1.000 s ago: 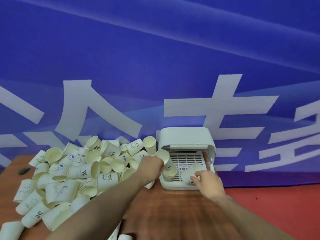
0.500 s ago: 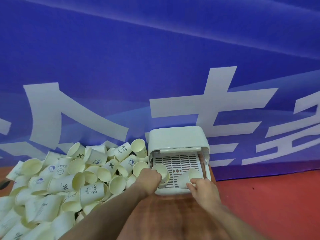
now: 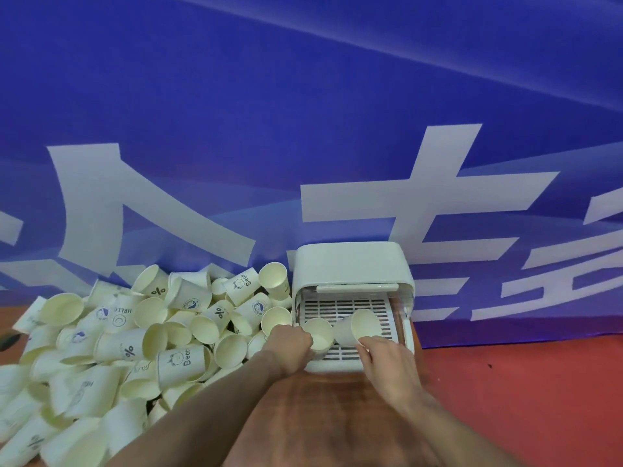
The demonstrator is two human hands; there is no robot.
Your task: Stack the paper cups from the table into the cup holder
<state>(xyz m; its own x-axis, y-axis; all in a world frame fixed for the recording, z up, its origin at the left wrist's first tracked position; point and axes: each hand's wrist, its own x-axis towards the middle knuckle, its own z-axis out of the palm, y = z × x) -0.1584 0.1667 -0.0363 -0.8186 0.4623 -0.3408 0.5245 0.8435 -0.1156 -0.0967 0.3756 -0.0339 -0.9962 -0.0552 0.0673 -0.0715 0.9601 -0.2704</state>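
The loose cups (image 3: 182, 360) heaped at the left are matt cream paper with small printed marks. The cup holder (image 3: 352, 267) is smooth white plastic — faintly glossy — with a slotted grille. The table (image 3: 337, 416) shows reddish wood grain.

My left hand (image 3: 292, 348) is covering its own fingers and the base of the cup (image 3: 318, 335) there. The cup pile (image 3: 135, 338) is running off the left and bottom edges, its nearest cups blurring.
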